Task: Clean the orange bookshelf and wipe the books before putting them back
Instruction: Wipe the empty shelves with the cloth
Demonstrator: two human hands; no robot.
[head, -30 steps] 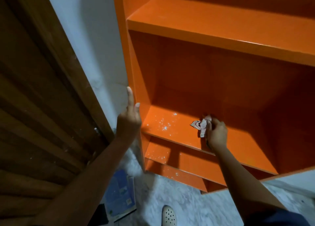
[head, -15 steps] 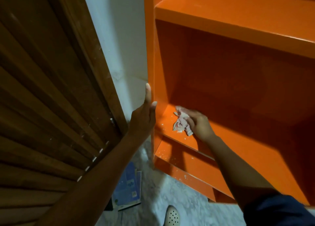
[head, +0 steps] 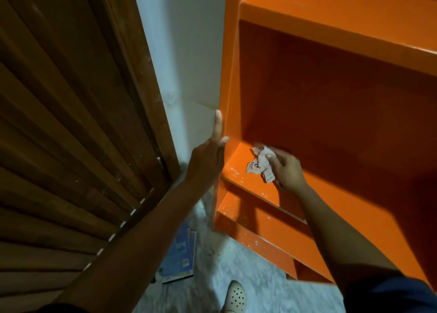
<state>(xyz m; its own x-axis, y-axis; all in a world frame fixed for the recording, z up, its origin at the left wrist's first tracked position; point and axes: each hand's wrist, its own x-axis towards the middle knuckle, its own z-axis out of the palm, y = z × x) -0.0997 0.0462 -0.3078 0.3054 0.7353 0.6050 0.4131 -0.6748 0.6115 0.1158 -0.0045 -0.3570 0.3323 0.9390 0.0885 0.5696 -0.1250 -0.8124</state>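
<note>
Shelf-wiping stage, approx. mid-task by my read. The glossy orange painted bookshelf (head: 331, 114) shows no books in the compartments I can see. The right hand (head: 287, 168) grips a crumpled whitish patterned rag (head: 261, 165), fingers curled round it, pressing it on the middle board near its left end. White specks (head: 233, 171) sit at that board's near-left corner, w/ more on the lower board, so wiping isn't done. The left hand (head: 208, 156) is open, fingers (head: 217, 126) straight, braced on the shelf's left side panel. Thin blue books (head: 181, 258) lie on the grey marbled floor (head: 248, 260) left of the shelf base, not yet back in. A brown slatted wooden door (head: 71, 123) stands close on the left & a white perforated clog (head: 236, 297) sits near the books. I see nothing blocking the rag.
</note>
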